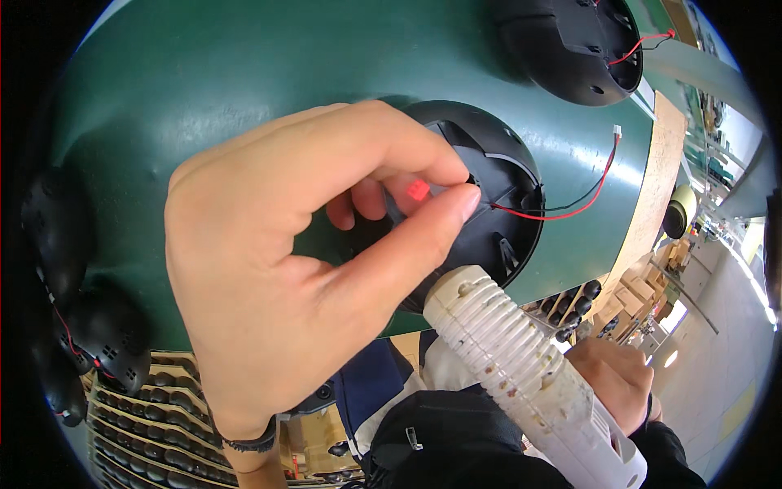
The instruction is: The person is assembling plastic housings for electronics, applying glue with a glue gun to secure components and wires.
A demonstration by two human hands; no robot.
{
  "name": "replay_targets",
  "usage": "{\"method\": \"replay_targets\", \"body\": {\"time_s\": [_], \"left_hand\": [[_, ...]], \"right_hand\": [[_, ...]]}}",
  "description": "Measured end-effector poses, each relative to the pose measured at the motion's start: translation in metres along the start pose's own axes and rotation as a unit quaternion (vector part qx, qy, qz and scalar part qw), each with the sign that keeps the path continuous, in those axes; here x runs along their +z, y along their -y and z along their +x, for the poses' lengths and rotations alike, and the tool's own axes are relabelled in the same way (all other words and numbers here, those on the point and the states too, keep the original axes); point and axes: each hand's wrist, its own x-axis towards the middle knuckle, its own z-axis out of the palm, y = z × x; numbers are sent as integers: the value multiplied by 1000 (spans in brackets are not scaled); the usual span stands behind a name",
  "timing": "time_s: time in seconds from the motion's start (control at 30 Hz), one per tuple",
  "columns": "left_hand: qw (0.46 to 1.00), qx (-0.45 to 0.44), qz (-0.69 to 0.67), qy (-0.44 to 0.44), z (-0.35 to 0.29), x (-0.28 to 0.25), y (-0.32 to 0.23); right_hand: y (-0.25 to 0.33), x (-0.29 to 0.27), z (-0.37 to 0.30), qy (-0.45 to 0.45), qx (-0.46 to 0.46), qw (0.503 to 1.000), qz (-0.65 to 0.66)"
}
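Observation:
My left hand (277, 244) is over a round black plastic shell (513, 163) lying on the green table. Its thumb and index fingertips are pressed together above the shell's inside; what they pinch is hidden. Behind the thumb a small red connector (419, 191) shows between the fingers. A red and black wire pair (562, 216) runs out of the shell to the right and ends in a white plug (617, 131). At lower right, my right hand (611, 379) is closed by a white, ribbed, stained heat gun (521, 359), whose round end is at the shell's near rim.
Another black shell (570, 49) with a red and black wire is at the far right of the green table (204, 65). More black shells (106, 334) with wires sit at the left edge. Racks of black parts (155, 424) stand below, and cardboard boxes (635, 293) are at right.

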Motion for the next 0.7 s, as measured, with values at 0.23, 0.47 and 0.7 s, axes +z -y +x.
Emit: {"method": "replay_targets", "body": {"time_s": [0.23, 0.47, 0.7], "left_hand": [[999, -20, -30, 5, -5, -6, 1], [993, -23, 66, 91, -16, -45, 4], [967, 79, -31, 239, -26, -63, 12]], "right_hand": [[-2, -2, -8, -10, 9, 1000, -8], [-4, -2, -7, 0, 19, 999, -28], [-2, -7, -3, 36, 36, 998, 22]]}}
